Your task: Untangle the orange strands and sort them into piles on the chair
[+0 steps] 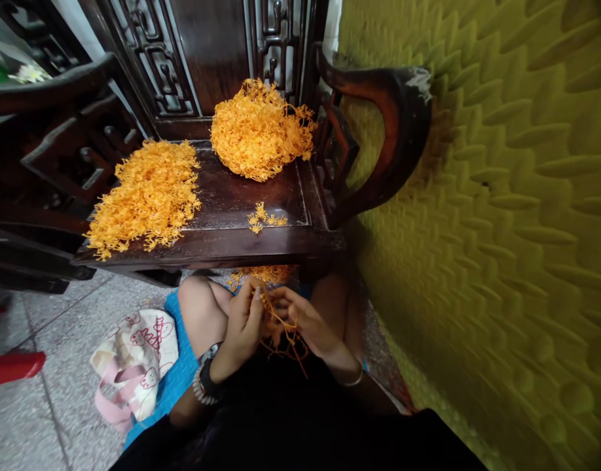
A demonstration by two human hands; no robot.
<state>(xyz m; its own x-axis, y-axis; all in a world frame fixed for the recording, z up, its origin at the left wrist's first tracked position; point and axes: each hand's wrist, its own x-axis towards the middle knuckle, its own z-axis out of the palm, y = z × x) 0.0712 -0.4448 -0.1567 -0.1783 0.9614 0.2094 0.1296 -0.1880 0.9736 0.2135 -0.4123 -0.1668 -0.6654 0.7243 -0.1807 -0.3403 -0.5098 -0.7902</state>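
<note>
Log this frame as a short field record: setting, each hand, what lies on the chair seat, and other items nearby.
setting: person seated low before a dark wooden chair, beside a yellow textured wall
left hand: pinching an orange strand piece
right hand: fingers on the same piece
seat, left: flat orange heap
seat, back: rounded orange heap
seat, front: few loose bits
floor: printed cloth bag

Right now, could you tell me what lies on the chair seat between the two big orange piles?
In the head view, only bare dark seat separates the flat pile from the rounded pile.
</note>
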